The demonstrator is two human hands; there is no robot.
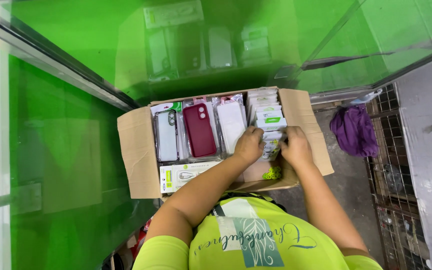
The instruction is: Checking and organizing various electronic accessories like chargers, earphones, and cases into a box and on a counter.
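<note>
A: Where are the hands?

B: Both are down in the cardboard box (138,150), at its right side. The left hand (248,145) and the right hand (296,147) sit either side of a row of small white packs (268,117) that stand on edge, one behind the other.

A: Are they gripping?

B: The fingers of both hands are curled onto the nearest packs, pinching them from left and right. I cannot tell how many packs they hold.

A: What else is in the box?

B: A dark red phone case (199,130) lies flat in the middle, in a clear bag. Just left of it lies a clear phone case (166,136), and to its right a pale one (231,126). A long white package (186,176) lies across the near side, beside the left forearm.

A: And around the box?

B: Green glass panels (61,150) stand to the left and behind. A purple cloth (355,131) lies to the right, near a wire grate (391,165)
</note>
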